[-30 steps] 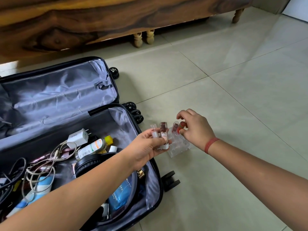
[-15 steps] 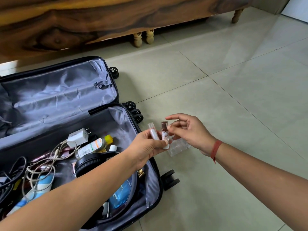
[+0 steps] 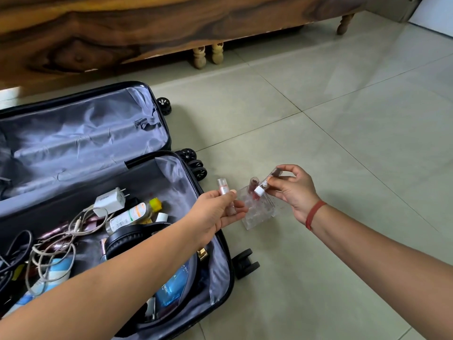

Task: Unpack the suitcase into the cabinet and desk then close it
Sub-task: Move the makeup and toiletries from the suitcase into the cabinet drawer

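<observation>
Our right hand (image 3: 295, 192) pinches a small tube (image 3: 266, 184) above the clear holder (image 3: 259, 213). Our left hand (image 3: 215, 212) grips a pale tube (image 3: 223, 191). Beside them the suitcase (image 3: 85, 133) lies open, with its charger (image 3: 109, 201), bottle (image 3: 133, 214) and headphones (image 3: 132, 239) not yet unpacked. We judge most work remains.

Suitcase (image 3: 220, 271), open flat on floor (image 3: 318, 119) at left, in front of wooden furniture (image 3: 122, 33): lid half (image 3: 73, 133) behind, base half in front. Base half holds charger (image 3: 109, 199) at the back, bottle (image 3: 132, 214) just right of it, headphones (image 3: 127, 238) in front of the bottle, cables (image 3: 49, 249) to the left, pouch (image 3: 174, 283) nearest the front. Organiser (image 3: 257, 214) on the floor just right of the suitcase, between both hands, with standing tube (image 3: 253, 187) in it; left hand (image 3: 215, 214) holds left-hand tube (image 3: 223, 190) over the suitcase's right edge, right hand (image 3: 294, 190) holds right-hand tube (image 3: 267, 181) above the organiser.
</observation>
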